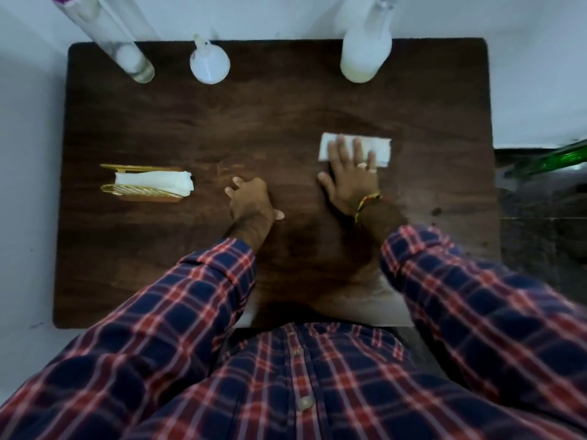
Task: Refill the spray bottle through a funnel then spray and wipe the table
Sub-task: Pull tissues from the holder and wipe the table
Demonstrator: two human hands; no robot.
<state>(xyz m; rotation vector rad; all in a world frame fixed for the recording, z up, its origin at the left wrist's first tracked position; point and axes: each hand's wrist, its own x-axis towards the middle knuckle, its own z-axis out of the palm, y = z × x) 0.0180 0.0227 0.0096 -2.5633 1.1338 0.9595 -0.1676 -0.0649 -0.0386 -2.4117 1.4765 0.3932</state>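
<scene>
My right hand (349, 176) lies flat with straight fingers on a folded white tissue (379, 147), pressing it against the dark wooden table (286, 122) right of centre. My left hand (251, 201) rests on the table near the middle, fingers loosely curled and holding nothing. The white spray bottle (365, 55) stands upright at the back right. A white funnel (209, 63) sits at the back centre. A clear bottle with a purple top (117, 42) stands at the back left.
A gold napkin holder with white tissues (149, 184) stands on the left side of the table. White walls border the back and left. A dark floor and a green object (559, 157) lie past the table's right edge.
</scene>
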